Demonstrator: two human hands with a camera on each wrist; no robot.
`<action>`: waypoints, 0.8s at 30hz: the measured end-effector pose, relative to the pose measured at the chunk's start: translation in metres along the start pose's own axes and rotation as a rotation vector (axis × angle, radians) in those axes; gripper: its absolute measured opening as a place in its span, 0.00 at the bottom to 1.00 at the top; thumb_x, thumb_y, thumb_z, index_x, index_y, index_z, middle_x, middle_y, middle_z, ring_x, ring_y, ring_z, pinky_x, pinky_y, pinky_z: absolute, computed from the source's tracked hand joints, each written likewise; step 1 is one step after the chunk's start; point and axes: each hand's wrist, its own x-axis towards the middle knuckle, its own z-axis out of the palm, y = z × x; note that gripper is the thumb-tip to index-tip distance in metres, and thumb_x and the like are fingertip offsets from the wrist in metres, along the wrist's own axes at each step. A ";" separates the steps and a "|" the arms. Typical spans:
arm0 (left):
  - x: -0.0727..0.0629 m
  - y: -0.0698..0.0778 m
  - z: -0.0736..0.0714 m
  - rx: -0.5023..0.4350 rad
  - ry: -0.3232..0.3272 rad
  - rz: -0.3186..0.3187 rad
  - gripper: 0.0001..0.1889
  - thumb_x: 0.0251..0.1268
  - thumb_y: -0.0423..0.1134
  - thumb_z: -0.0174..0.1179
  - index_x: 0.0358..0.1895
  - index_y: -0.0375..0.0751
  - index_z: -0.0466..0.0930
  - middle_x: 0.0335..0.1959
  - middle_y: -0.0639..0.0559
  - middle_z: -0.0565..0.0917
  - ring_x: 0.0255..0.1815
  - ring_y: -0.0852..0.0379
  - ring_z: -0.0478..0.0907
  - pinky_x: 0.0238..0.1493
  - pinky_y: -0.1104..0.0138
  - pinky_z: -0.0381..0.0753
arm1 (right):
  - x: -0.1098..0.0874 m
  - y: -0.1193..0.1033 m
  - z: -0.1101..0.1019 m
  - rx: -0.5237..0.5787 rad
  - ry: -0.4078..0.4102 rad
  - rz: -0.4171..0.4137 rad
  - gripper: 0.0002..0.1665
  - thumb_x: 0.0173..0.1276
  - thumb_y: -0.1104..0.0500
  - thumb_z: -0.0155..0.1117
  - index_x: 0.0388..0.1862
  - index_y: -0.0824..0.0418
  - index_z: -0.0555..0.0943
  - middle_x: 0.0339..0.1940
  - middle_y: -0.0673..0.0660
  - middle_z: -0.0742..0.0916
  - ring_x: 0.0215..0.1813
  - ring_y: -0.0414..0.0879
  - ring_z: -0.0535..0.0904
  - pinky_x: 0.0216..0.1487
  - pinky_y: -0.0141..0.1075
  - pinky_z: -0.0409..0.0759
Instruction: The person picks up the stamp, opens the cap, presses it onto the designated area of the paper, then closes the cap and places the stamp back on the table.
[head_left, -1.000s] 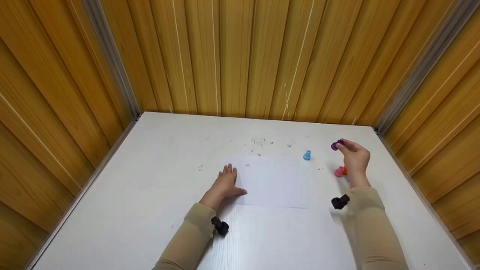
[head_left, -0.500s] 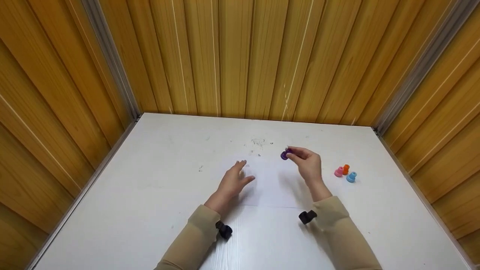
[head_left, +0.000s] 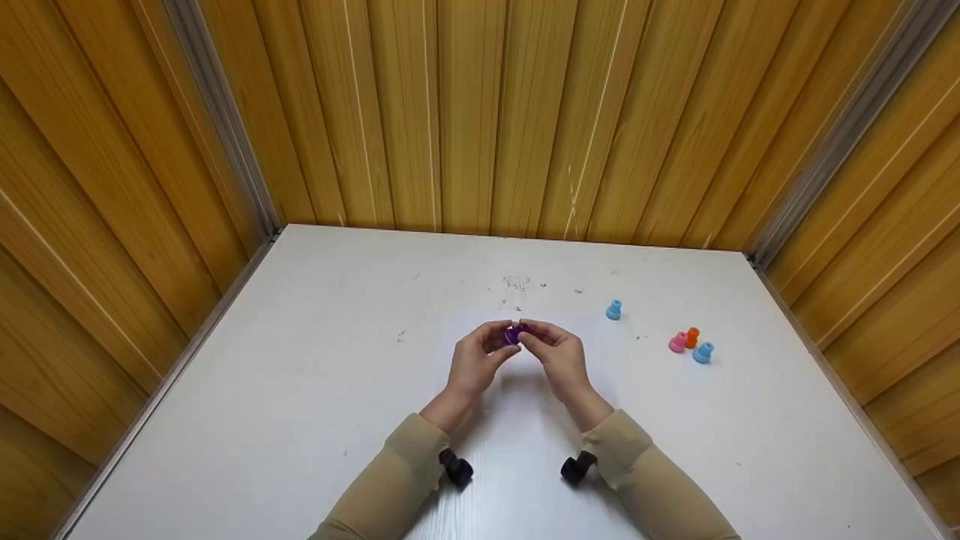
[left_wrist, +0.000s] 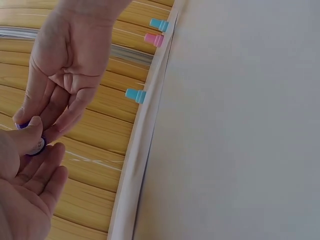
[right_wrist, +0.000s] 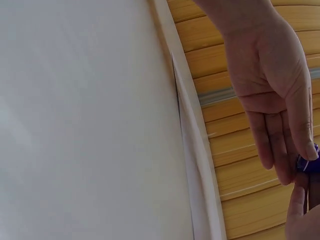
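Note:
Over the sheet of white paper [head_left: 602,369], both hands meet around a small purple toy stamp [head_left: 514,334]. My left hand [head_left: 471,367] pinches it from the left between thumb and fingertips. From the right, my right hand [head_left: 562,361] holds it with thumb and fingers as well. In the left wrist view the round end of the purple stamp [left_wrist: 38,147] shows a pale face with small marks, partly covered by fingers. The right wrist view catches only a bit of the purple stamp [right_wrist: 309,165] at the edge.
To the right stand a pink stamp [head_left: 678,342], an orange stamp [head_left: 692,337] and a blue stamp [head_left: 703,353], close together. Another blue stamp [head_left: 614,310] stands apart, nearer the paper. Dark smudges [head_left: 516,283] mark the white table behind the hands. Wood-look panels [head_left: 465,112] enclose it.
My right hand has carried the purple stamp from the right side to the middle. My left hand has lifted off the paper and taken hold of the stamp too.

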 end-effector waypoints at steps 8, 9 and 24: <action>0.000 -0.003 0.000 -0.074 0.055 -0.034 0.14 0.59 0.28 0.72 0.49 0.30 0.86 0.47 0.36 0.90 0.48 0.44 0.90 0.50 0.70 0.89 | -0.002 0.003 0.000 0.024 0.009 -0.012 0.18 0.64 0.70 0.74 0.53 0.72 0.86 0.45 0.55 0.93 0.46 0.38 0.89 0.52 0.29 0.88; 0.000 -0.003 0.000 -0.071 0.057 -0.034 0.14 0.59 0.29 0.72 0.49 0.30 0.86 0.47 0.36 0.90 0.48 0.44 0.90 0.49 0.70 0.89 | -0.002 0.003 0.000 0.021 0.011 -0.011 0.18 0.63 0.70 0.74 0.52 0.71 0.86 0.45 0.55 0.93 0.46 0.38 0.89 0.52 0.29 0.88; -0.001 -0.003 0.000 -0.034 0.062 -0.006 0.12 0.58 0.27 0.72 0.46 0.28 0.87 0.44 0.35 0.91 0.45 0.43 0.91 0.46 0.71 0.89 | -0.002 0.007 0.002 0.234 0.044 0.168 0.16 0.68 0.73 0.68 0.54 0.75 0.84 0.41 0.53 0.92 0.46 0.37 0.88 0.50 0.28 0.88</action>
